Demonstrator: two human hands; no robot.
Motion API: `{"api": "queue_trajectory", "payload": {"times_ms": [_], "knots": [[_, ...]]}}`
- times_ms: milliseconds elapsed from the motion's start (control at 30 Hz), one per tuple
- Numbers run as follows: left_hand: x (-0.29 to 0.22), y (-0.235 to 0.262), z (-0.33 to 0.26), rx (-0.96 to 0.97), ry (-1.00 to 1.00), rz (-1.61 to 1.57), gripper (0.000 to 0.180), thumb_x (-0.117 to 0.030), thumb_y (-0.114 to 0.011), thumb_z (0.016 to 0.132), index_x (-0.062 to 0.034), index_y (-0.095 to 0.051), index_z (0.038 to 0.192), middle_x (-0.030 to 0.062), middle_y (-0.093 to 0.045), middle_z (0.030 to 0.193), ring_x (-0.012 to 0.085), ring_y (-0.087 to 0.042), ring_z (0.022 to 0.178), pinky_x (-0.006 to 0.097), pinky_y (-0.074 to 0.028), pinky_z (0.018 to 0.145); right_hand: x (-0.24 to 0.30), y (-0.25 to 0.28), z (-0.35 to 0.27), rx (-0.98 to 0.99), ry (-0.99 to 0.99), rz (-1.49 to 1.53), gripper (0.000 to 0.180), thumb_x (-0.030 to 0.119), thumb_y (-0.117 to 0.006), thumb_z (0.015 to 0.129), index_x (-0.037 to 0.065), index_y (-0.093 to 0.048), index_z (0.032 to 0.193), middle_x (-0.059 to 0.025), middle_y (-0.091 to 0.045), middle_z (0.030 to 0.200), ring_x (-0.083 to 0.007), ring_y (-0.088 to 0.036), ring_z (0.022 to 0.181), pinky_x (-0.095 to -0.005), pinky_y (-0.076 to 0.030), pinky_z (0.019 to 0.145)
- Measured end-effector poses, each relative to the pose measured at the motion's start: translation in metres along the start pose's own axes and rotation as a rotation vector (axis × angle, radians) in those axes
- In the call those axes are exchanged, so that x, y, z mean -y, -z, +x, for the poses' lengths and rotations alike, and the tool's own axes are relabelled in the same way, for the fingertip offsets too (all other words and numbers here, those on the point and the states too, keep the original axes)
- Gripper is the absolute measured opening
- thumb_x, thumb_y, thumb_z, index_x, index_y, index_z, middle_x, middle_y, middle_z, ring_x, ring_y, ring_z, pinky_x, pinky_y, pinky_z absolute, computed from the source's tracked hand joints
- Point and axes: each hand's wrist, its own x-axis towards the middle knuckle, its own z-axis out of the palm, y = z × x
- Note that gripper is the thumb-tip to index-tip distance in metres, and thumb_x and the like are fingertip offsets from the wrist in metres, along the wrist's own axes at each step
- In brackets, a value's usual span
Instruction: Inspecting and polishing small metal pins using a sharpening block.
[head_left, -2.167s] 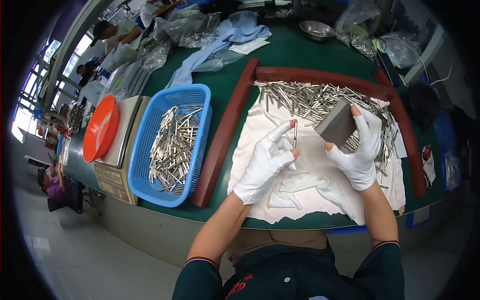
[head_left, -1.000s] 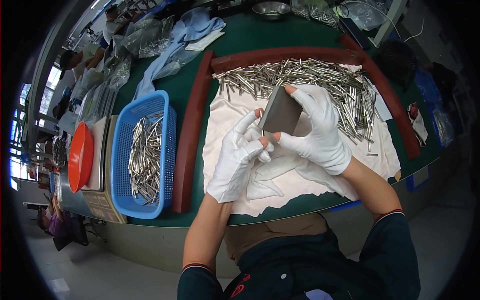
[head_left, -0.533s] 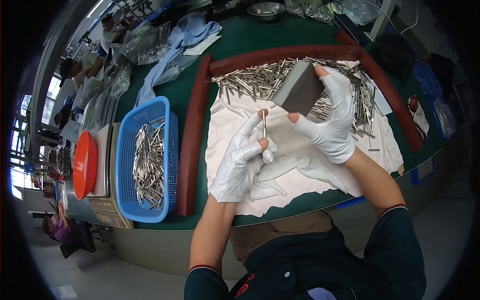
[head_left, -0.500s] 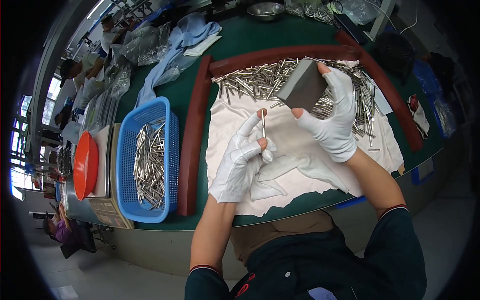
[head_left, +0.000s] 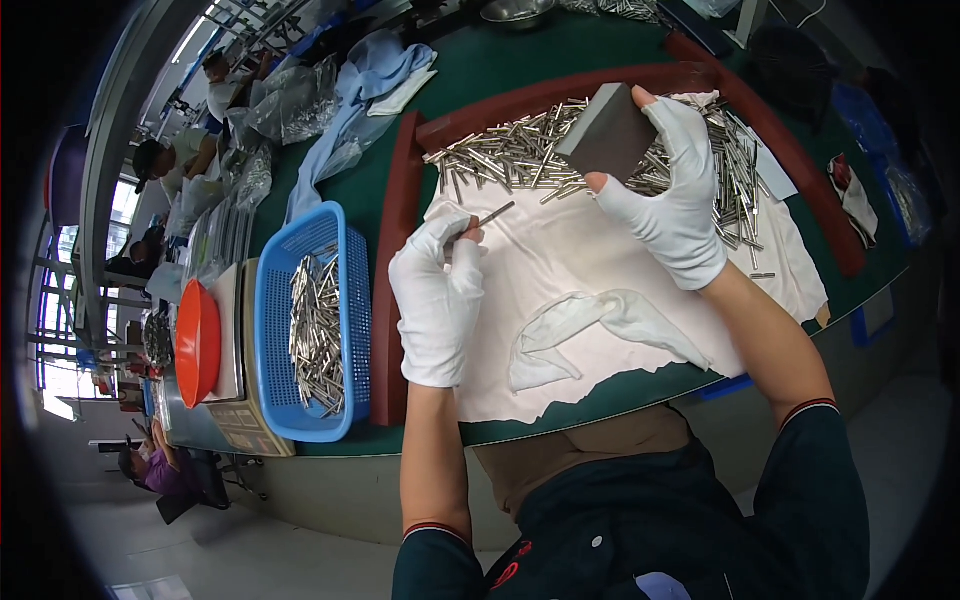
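My left hand (head_left: pixel 438 300), in a white glove with bare fingertips, pinches a slim metal pin (head_left: pixel 497 213) that points away to the right. A dark grey rectangular block (head_left: pixel 612 138) is gripped between the thumb and fingers of my gloved right hand (head_left: pixel 672 195), held tilted over the pile. Beneath and behind it, many loose metal pins (head_left: pixel 505 148) lie heaped on a pale cloth (head_left: pixel 500 320). A crumpled white rag (head_left: pixel 610 310) rests on the cloth nearer to me.
Red-brown rails (head_left: pixel 397 260) border the cloth on the left, back and right. Left of them stands a blue plastic basket (head_left: pixel 350 320) of metal pins, beside a red bowl (head_left: pixel 197 342). Plastic bags and a blue cloth (head_left: pixel 375 70) lie farther back. Other people sit at the far left.
My left hand has moved left, away from the rag, and the pin in it has swung from upright to slanting right. My right hand still holds the block. The view has shifted slightly.
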Motion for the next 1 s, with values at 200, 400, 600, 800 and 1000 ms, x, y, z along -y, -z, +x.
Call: {"api": "queue_trajectory", "payload": {"times_ms": [200,400,600,800,1000], "knots": [[-0.003,-0.014,0.031,0.021,-0.205,0.228,0.011,0.000,-0.058,0.092,0.0051,-0.066,0.098,0.0070,-0.066,0.081,0.0095,-0.062,0.070,0.023,-0.050,0.066,0.003,0.006,0.002,-0.006,0.018,-0.008,0.079,0.026,-0.087,0.062,0.004,-0.053,0.129,-0.0112,-0.055,0.115,-0.0280,-0.054,0.103,-0.0378,-0.046,0.090],[-0.009,-0.012,0.044,0.135,-0.123,0.586,0.011,-0.007,-0.063,0.087,0.0023,-0.066,0.092,0.0138,-0.067,0.075,0.0207,-0.066,0.068,0.030,-0.052,0.063,0.006,0.007,0.011,-0.006,0.026,-0.010,0.079,0.024,-0.086,0.061,0.004,-0.053,0.129,-0.0113,-0.055,0.115,-0.0278,-0.053,0.102,-0.0378,-0.047,0.088],[-0.011,0.000,0.032,0.251,0.380,-0.842,0.028,-0.009,-0.064,0.090,0.0059,-0.056,0.112,0.0094,-0.064,0.084,0.0154,-0.060,0.071,0.024,-0.050,0.067,-0.001,0.008,0.006,-0.020,0.025,0.000,0.078,0.022,-0.086,0.060,0.004,-0.053,0.129,-0.0119,-0.055,0.115,-0.0288,-0.054,0.101,-0.0388,-0.047,0.088],[0.018,0.003,0.013,0.302,0.680,-1.630,0.036,-0.003,-0.055,0.093,0.0004,-0.049,0.129,0.0059,-0.055,0.089,0.0135,-0.052,0.074,0.029,-0.047,0.072,0.001,0.003,0.003,0.076,0.006,-0.043,0.079,0.021,-0.085,0.057,0.005,-0.054,0.128,-0.0124,-0.055,0.115,-0.0308,-0.054,0.103,-0.0402,-0.046,0.090],[0.012,-0.002,0.005,0.261,0.646,-1.602,0.036,-0.004,-0.052,0.097,-0.0016,-0.045,0.133,0.0085,-0.060,0.092,0.0150,-0.060,0.077,0.026,-0.053,0.067,0.000,0.005,0.004,0.096,-0.012,-0.046,0.078,0.020,-0.085,0.058,0.005,-0.053,0.128,-0.0123,-0.055,0.116,-0.0300,-0.054,0.103,-0.0396,-0.046,0.090]]}}
